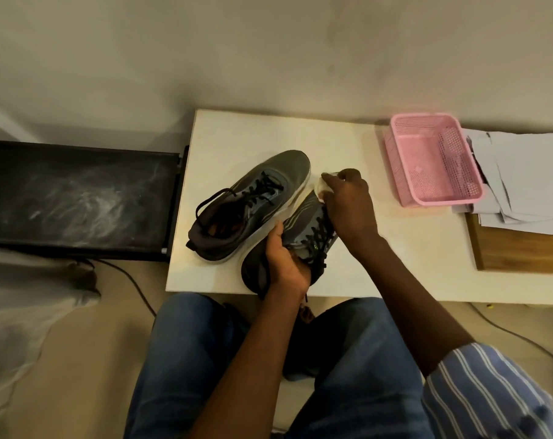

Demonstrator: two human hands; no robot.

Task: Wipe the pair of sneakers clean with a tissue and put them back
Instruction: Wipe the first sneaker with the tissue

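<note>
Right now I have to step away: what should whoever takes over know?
Left hand grips the near sneaker at its collar, at the white table's front edge. Right hand pinches the tissue against that sneaker's toe. The other sneaker lies beside it on the table, untouched. Wiping is under way; which parts are clean can't be told. Left: finish both, put them back.

home room, low white table (237, 134) on the floor, pink basket (433, 160), loose papers (522, 185)
</note>
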